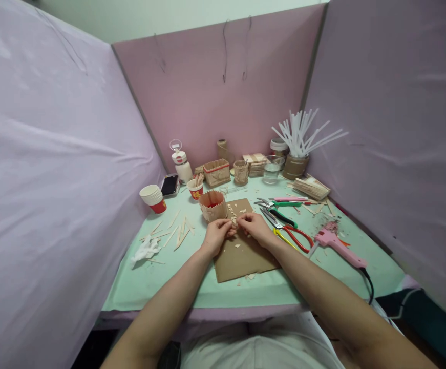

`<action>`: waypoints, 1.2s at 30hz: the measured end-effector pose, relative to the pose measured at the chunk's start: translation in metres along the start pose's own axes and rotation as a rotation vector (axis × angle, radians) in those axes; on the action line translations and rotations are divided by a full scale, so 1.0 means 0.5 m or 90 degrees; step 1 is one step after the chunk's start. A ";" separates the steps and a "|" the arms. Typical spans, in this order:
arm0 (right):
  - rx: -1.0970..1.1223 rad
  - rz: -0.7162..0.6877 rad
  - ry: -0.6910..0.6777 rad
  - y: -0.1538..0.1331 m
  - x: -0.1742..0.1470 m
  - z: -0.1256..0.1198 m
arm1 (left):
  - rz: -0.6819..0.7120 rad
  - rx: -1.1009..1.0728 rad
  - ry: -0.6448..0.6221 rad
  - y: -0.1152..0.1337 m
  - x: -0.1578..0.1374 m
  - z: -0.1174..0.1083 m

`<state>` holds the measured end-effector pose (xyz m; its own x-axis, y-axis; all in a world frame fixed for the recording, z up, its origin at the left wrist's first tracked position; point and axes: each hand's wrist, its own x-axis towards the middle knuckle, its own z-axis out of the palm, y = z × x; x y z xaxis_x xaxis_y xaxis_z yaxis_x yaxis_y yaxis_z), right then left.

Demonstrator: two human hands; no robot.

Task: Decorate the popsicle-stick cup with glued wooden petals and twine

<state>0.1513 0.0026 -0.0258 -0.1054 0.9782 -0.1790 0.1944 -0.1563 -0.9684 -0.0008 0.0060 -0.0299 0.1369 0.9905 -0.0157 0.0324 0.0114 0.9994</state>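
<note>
Three cloth-covered panels box in the worktop (pixel 192 289): a pale lilac left panel (pixel 54 164), creased and catching the most light, a dusky pink back panel (pixel 192 97), and a greyer mauve right panel (pixel 391 128) in more shade. Dark strips (pixel 315 51) run down the two corners. Thin wires (pixel 225 54) hang on the back panel, some ending in small hooks. Above it shows a plain, pale greenish wall (pixel 169 18). The worktop has a mint-green cover and a lilac front edge (pixel 223 313); the light is soft and even, the space below dim
</note>
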 end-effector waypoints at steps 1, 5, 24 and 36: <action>0.001 -0.001 0.003 0.002 0.001 0.000 | 0.022 0.029 0.009 0.002 -0.002 0.000; 0.009 -0.012 0.012 0.011 0.006 -0.002 | 0.155 0.155 0.068 0.017 -0.012 -0.011; 0.040 -0.068 0.050 -0.004 -0.003 -0.002 | 0.430 0.415 0.127 0.054 0.053 -0.108; 0.060 -0.081 0.056 -0.017 -0.016 -0.006 | 0.445 0.402 0.073 0.058 0.082 -0.149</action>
<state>0.1535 -0.0034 -0.0157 -0.0371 0.9984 -0.0421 0.0927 -0.0385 -0.9949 -0.0682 0.0571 0.0007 0.2305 0.7529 0.6165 0.5140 -0.6321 0.5798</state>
